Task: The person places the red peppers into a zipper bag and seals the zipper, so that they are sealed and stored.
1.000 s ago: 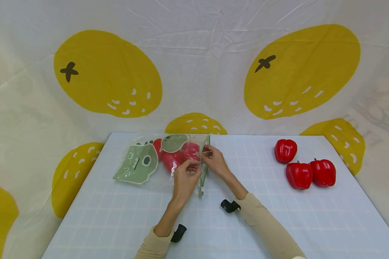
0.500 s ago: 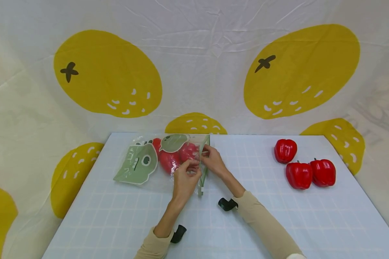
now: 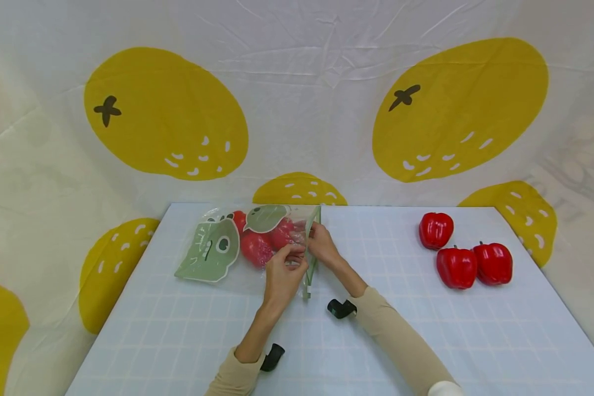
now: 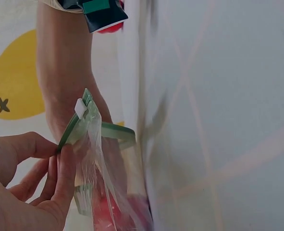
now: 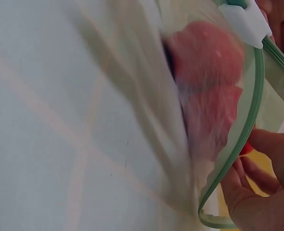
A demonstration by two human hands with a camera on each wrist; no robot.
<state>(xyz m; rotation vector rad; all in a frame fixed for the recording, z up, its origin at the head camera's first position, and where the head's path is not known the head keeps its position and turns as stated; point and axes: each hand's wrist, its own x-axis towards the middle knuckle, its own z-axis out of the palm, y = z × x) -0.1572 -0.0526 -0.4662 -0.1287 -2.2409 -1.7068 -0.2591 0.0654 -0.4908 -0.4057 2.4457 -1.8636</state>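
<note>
In the head view, a clear plastic zip bag [image 3: 210, 247] with green printed faces lies at the back of the table with several red fruits [image 3: 257, 248] inside. My left hand [image 3: 283, 275] pinches the near side of its green zip edge [image 4: 117, 129], close to the white slider [image 5: 249, 23]. At the bag's mouth, my right hand [image 3: 324, 245] reaches in with its fingertips past the zip edge, against the rightmost fruit [image 3: 280, 234]. The film partly hides those fingertips. Through the bag, two of the fruits look blurred in the right wrist view.
Three red bell peppers [image 3: 456, 267] stand at the right of the table [image 3: 401, 324], which has a pale checked cover. A white cloth [image 3: 307, 110] printed with yellow fruit hangs behind it. Black wrist cameras [image 3: 273, 357] stick out beside both sleeves.
My right hand has gone a little left and further into the bag's mouth. The red fruits have slid left inside the bag. My left hand keeps its place on the edge.
</note>
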